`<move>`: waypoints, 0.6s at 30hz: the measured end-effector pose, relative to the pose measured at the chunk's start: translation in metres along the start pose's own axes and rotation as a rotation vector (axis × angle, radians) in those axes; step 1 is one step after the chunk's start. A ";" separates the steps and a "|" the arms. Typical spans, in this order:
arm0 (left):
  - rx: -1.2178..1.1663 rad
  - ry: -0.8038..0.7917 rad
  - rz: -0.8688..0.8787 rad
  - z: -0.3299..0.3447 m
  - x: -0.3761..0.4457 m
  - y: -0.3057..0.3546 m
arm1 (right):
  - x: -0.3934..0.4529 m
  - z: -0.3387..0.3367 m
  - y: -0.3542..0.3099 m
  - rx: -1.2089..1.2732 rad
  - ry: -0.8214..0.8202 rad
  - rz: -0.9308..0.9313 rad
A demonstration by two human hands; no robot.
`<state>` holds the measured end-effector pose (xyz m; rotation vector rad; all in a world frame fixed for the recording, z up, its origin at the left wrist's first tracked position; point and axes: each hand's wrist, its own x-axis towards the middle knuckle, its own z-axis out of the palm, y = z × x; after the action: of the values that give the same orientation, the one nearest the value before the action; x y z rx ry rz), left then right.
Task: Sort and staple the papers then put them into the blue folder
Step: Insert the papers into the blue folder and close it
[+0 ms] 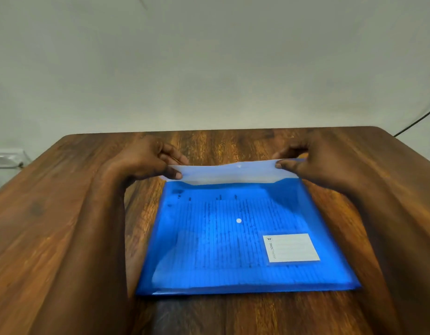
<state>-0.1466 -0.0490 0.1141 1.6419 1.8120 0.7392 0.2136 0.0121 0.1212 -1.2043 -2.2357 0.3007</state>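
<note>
The table (64,213) is carrying the folder (245,238) flat right in front of you, papers (233,233) already showing through it, so it looks like you're just closing up. Your left hand (146,158) and right hand (313,160) are each pinching a corner of the raised flap (223,171), probably to fold it onto the snap (238,221).

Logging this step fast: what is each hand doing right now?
Left hand: pinches the left end of the blue folder flap.
Right hand: pinches the flap's right end.
</note>
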 end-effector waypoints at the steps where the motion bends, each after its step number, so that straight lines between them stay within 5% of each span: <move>1: 0.023 -0.010 0.009 0.001 -0.001 0.003 | 0.000 0.003 -0.005 -0.013 -0.020 -0.034; 18: 0.159 -0.395 0.075 0.074 0.013 0.044 | -0.001 0.049 -0.020 0.110 -0.366 -0.146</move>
<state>-0.0643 -0.0305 0.0954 1.8161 1.5627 0.2765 0.1720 0.0037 0.0904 -0.9833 -2.5637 0.6189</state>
